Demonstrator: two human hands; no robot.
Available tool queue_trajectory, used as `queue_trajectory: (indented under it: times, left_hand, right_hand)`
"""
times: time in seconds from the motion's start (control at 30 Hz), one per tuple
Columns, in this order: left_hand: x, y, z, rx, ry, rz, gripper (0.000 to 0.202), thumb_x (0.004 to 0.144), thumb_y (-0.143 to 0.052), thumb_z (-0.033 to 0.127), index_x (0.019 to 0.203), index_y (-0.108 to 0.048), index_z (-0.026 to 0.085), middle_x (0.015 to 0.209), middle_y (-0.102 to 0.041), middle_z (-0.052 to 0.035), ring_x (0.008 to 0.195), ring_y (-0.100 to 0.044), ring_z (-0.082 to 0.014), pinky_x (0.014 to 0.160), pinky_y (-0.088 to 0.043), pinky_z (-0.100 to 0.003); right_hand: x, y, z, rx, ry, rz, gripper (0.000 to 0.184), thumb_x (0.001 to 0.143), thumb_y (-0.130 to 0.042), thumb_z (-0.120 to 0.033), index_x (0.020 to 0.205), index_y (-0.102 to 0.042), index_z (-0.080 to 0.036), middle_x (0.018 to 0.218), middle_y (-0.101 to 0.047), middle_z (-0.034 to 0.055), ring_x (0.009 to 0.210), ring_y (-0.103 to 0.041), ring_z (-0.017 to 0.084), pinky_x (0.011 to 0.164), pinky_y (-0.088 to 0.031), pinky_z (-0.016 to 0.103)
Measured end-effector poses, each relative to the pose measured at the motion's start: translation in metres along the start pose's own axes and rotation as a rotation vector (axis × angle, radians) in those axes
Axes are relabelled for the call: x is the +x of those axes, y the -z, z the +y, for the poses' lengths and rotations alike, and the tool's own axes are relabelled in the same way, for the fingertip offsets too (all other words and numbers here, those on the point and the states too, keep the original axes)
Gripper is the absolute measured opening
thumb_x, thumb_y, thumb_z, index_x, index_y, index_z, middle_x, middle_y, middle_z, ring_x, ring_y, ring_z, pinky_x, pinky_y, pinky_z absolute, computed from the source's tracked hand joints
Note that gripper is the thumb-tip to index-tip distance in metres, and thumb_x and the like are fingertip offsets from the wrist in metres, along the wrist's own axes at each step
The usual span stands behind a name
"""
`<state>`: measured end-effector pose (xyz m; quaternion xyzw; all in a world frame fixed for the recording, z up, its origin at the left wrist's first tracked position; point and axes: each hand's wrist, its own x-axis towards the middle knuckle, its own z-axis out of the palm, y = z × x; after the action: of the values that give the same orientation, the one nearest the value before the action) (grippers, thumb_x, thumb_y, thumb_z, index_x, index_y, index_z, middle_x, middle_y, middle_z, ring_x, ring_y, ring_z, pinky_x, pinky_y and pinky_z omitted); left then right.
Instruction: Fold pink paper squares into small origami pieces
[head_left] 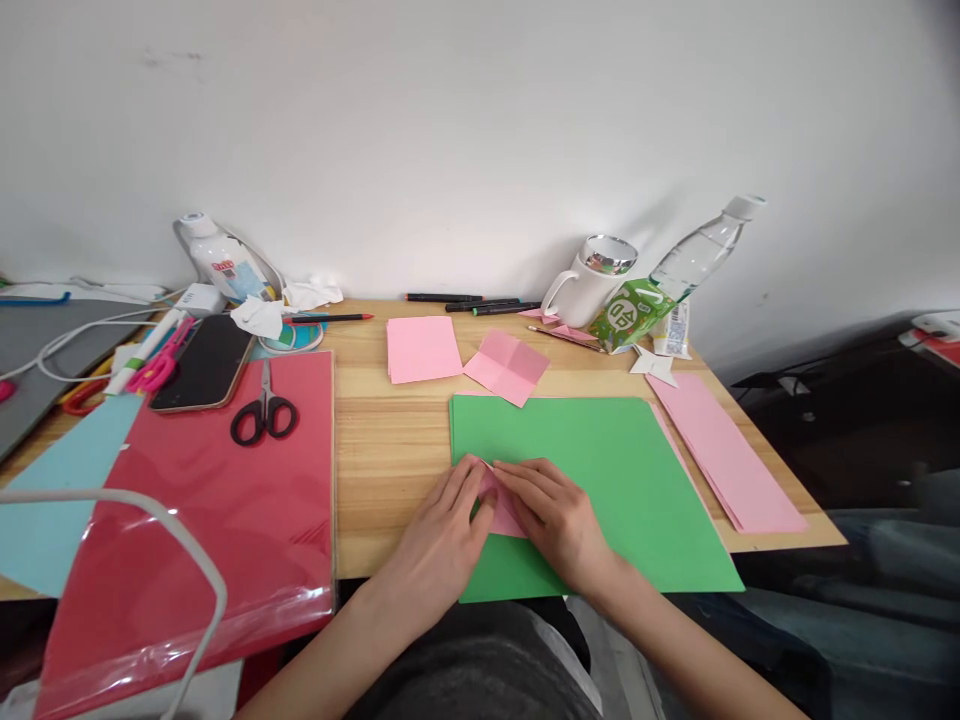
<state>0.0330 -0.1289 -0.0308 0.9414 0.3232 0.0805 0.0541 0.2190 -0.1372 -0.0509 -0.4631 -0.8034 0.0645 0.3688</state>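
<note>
A small folded piece of pink paper lies on the near part of a green paper stack. From the left side, my left hand grips it, with the thumb over its lower left and the fingertips at its top point. My right hand covers the right side, its fingers bent and pressed to the upper edge. Both sets of fingertips nearly meet at the top. Much of the paper is hidden under the hands. Beyond the green stack are a creased pink square and a pile of pink squares.
To the left, black-handled scissors and a phone lie on red paper in clear wrap. Markers, a mug, a green carton and a tilted water bottle line the wall. Pink strips lie right.
</note>
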Motion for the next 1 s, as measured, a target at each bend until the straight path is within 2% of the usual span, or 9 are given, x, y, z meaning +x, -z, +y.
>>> queue_trajectory:
  times: [0.23, 0.37, 0.47, 0.7, 0.83, 1.0]
  left_hand:
    - [-0.002, -0.002, 0.000, -0.150, 0.094, -0.009, 0.039, 0.091, -0.039, 0.007, 0.128, -0.046, 0.013, 0.144, -0.037, -0.0193, 0.136, -0.030, -0.0289, 0.105, -0.041, -0.044]
    - [-0.003, -0.003, -0.002, -0.121, 0.037, -0.001, 0.037, 0.092, -0.040, 0.012, 0.129, -0.046, 0.012, 0.148, -0.032, -0.0193, 0.139, -0.023, -0.0295, 0.106, -0.040, -0.044]
    - [-0.004, -0.005, -0.005, -0.084, -0.006, 0.035, 0.036, 0.093, -0.040, 0.014, 0.129, -0.047, 0.011, 0.145, -0.037, -0.0183, 0.139, -0.021, -0.0285, 0.106, -0.040, -0.043]
    - [-0.002, -0.007, -0.005, 0.052, -0.057, 0.077, 0.034, 0.096, -0.037, 0.019, 0.125, -0.049, 0.006, 0.141, -0.043, -0.0206, 0.137, -0.026, -0.0294, 0.105, -0.041, -0.041]
    - [0.000, -0.008, -0.003, 0.082, -0.017, 0.084, 0.039, 0.097, -0.033, 0.020, 0.129, -0.043, 0.001, 0.136, -0.049, -0.0198, 0.135, -0.030, -0.0278, 0.104, -0.043, -0.038]
    - [0.000, -0.010, -0.003, 0.084, -0.016, 0.051, 0.042, 0.096, -0.033, 0.019, 0.135, -0.037, 0.003, 0.141, -0.044, -0.0172, 0.137, -0.027, -0.0258, 0.107, -0.040, -0.039]
  right_hand:
    - [-0.003, 0.007, 0.006, 0.052, 0.100, -0.153, 0.033, 0.090, -0.051, -0.011, 0.123, -0.056, -0.013, 0.120, -0.064, 0.0106, 0.099, -0.057, 0.021, 0.083, -0.055, 0.037]
    - [-0.003, 0.015, 0.008, 0.035, 0.140, -0.221, 0.038, 0.092, -0.047, -0.011, 0.130, -0.051, -0.011, 0.126, -0.060, 0.0129, 0.110, -0.053, 0.023, 0.090, -0.054, 0.040]
    - [-0.003, 0.020, 0.008, 0.024, 0.143, -0.262, 0.039, 0.093, -0.045, -0.011, 0.132, -0.048, -0.010, 0.128, -0.058, 0.0137, 0.119, -0.049, 0.024, 0.095, -0.052, 0.041]
    - [-0.012, 0.022, 0.011, 0.017, 0.187, -0.255, 0.039, 0.093, -0.045, -0.011, 0.132, -0.047, -0.009, 0.128, -0.058, 0.0139, 0.127, -0.045, 0.024, 0.099, -0.051, 0.043]
    - [-0.013, 0.022, 0.010, 0.005, 0.184, -0.265, 0.036, 0.092, -0.047, -0.011, 0.128, -0.051, -0.007, 0.128, -0.057, 0.0155, 0.127, -0.045, 0.025, 0.100, -0.050, 0.042]
    - [-0.013, 0.022, 0.010, 0.000, 0.170, -0.264, 0.035, 0.092, -0.047, -0.012, 0.126, -0.053, -0.007, 0.127, -0.059, 0.0153, 0.126, -0.047, 0.025, 0.099, -0.051, 0.042]
